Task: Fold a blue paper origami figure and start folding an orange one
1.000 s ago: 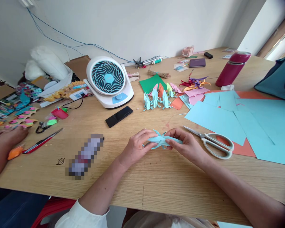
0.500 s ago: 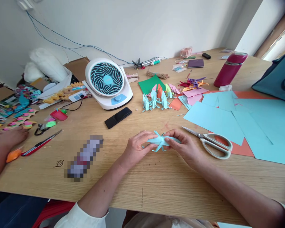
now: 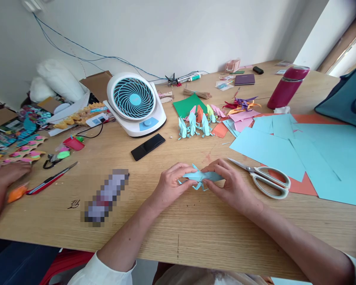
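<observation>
A light blue folded paper figure (image 3: 198, 176) with thin legs sticking out is held just above the wooden table (image 3: 178, 221). My left hand (image 3: 173, 184) pinches its left end between thumb and fingers. On its other end, my right hand (image 3: 230, 184) is closed, thumb below and fingers over the top. Similar folded paper figures (image 3: 192, 124) in blue, pink, orange and green stand in a group behind my hands. White-handled scissors (image 3: 269, 182) lie to the right of my right hand, blades pointing left.
Light blue paper sheets (image 3: 269, 150) spread over the right side. A black phone (image 3: 148, 147) lies before a white fan (image 3: 135, 103). At left are a red utility knife (image 3: 52, 179) and another person's hand (image 3: 10, 174). A magenta flask (image 3: 287, 87) stands at the back right.
My right thumb has moved from on top of the paper figure to beneath it, and the right fingers now lie over its top. The other person's hand has shifted slightly left.
</observation>
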A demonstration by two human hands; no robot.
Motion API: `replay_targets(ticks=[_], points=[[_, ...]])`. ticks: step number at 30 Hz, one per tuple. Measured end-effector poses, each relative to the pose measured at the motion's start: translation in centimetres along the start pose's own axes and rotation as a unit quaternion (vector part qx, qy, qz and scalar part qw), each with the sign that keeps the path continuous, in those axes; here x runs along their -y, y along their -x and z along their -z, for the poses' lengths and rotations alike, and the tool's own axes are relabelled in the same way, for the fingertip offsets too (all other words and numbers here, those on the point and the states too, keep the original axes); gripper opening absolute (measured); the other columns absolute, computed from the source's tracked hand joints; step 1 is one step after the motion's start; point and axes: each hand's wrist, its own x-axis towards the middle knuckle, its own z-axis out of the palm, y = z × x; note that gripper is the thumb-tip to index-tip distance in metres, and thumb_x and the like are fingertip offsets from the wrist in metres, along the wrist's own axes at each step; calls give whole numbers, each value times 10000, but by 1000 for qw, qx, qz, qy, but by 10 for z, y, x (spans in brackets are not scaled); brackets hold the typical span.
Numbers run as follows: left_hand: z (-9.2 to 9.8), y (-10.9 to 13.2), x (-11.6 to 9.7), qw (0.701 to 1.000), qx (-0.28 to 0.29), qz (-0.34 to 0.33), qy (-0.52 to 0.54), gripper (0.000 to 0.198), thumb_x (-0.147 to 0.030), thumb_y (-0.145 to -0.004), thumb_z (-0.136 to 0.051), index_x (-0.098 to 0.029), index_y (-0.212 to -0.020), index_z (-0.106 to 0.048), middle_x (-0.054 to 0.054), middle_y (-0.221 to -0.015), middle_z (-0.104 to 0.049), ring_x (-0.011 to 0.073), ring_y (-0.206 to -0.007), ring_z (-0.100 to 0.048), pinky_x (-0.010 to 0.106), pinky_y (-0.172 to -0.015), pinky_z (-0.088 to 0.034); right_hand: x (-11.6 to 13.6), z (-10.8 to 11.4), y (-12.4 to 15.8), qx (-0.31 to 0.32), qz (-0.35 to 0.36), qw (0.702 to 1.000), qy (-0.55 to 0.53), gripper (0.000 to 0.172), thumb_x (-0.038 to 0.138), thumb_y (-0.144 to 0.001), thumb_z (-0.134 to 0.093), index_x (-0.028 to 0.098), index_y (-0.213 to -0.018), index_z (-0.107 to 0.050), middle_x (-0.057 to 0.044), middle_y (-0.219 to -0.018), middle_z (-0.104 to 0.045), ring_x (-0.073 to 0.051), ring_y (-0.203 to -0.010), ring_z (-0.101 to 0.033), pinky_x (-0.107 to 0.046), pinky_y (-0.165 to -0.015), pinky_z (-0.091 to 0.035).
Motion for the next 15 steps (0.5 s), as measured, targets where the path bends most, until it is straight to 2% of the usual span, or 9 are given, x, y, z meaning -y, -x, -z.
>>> replay_targets(ticks=[9, 15], points=[[-3, 1, 0, 1000, -8, -26, -6, 226, -220, -843, -734, -217, -1067, -702, 56, -1029, -697, 169, -965, -668, 286, -872, -534, 1, -6, 1, -11, -2, 1000, 13, 174, 158, -871, -612, 250, -1017, -635, -60, -991, -596, -215, -889, -589, -361, -756, -502], [-1, 0, -4, 999, 22, -35, -16, 209, -223, -872, -699, -221, -1081, -696, 61, -1041, -690, 172, -979, -665, 288, -877, -532, 4, -7, 1, -7, -2, 1000, 20, 215, 99, -838, -600, 237, -1003, -608, -60, -995, -600, -211, -877, -582, -358, -750, -489]])
